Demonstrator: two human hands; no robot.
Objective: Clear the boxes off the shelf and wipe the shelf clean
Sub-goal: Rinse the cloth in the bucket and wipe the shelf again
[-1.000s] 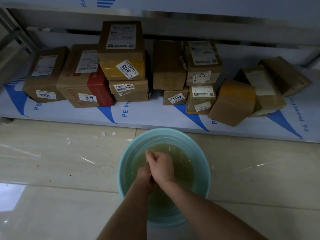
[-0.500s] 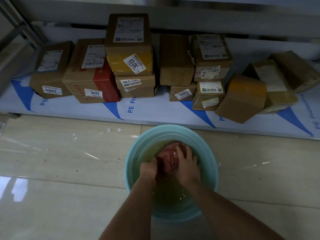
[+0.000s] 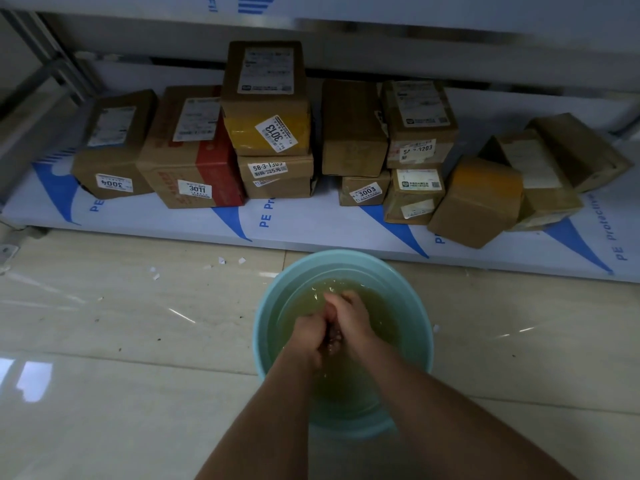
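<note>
Several cardboard boxes with number stickers stand on the low shelf [image 3: 311, 223], which is covered in white and blue protective film. Among them are box 3011 [image 3: 194, 157], box 3013 [image 3: 266, 98] on top of a stack, and box 3003 [image 3: 363, 192]. On the floor in front stands a teal basin [image 3: 266, 320] of yellowish water. My left hand [image 3: 308, 336] and my right hand [image 3: 349, 317] are pressed together in the water, gripping a pinkish cloth [image 3: 333, 336]. Only a sliver of the cloth shows between the hands.
Glossy beige floor tiles [image 3: 121, 341] surround the basin, with small white paper scraps [image 3: 221, 260] near the shelf edge. A metal shelf frame [image 3: 45, 60] rises at the far left. Tilted boxes [image 3: 478, 199] lean at the right end of the shelf.
Half a second ago the pink cloth bulged above the water between my hands. Now both hands have closed tight around it and it is almost hidden.
</note>
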